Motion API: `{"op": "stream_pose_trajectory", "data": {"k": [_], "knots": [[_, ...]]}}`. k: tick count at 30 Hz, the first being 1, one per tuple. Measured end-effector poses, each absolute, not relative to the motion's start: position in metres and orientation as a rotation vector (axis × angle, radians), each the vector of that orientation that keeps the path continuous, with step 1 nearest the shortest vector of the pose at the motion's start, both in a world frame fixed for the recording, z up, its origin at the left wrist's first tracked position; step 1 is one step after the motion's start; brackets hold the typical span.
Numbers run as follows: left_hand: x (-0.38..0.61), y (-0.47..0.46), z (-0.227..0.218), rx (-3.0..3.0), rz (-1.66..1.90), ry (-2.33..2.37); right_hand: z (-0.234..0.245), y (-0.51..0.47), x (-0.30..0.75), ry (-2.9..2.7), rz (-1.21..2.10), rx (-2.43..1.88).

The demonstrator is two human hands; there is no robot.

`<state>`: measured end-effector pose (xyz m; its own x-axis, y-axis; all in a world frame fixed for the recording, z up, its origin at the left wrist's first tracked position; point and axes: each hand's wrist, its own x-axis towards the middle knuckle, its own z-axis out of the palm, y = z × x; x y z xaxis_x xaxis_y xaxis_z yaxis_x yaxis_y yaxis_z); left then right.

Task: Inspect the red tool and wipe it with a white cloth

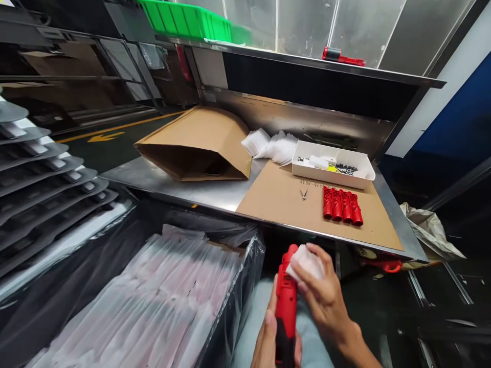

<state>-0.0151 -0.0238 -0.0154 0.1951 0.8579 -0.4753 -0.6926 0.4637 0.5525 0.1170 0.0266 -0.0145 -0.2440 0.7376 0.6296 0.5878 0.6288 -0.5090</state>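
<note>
My left hand (268, 335) grips a red plastic tool body (286, 299) upright below the bench edge, over my lap. My right hand (324, 294) presses a small white cloth or pouch (305, 261) against the top of that red part. On the brown cardboard sheet (276, 197) lie several more red parts (342, 205) side by side, with a small metal clip (304, 194) to their left. Behind them stands a white tray (364, 176) with small screws and bits.
A large open cardboard box (199, 143) lies on its side on the steel bench (172, 181). A pile of white bags (272, 144) sits behind. A black-lined bin of clear-wrapped packets (153, 301) stands at my left. A green bin (184, 19) and a red part (341, 56) rest on the upper shelf.
</note>
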Motion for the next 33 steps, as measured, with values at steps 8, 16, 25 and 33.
{"op": "stream_pose_trajectory", "data": {"k": [8,16,25,33], "knots": [[-0.014,-0.039,-0.013,0.285,1.061,0.849,-0.014,0.018,0.129,-1.961,0.318,-0.905],[-0.027,-0.041,-0.017,0.08,0.8,0.463,0.0,0.019,0.135,-2.073,0.323,-0.731],[-0.033,-0.042,-0.023,-0.058,0.786,0.165,0.003,0.024,0.136,-2.115,0.456,-0.611],[-0.031,-0.04,-0.016,-0.156,0.756,0.156,0.01,0.032,0.145,-2.208,0.403,-0.583]]}}
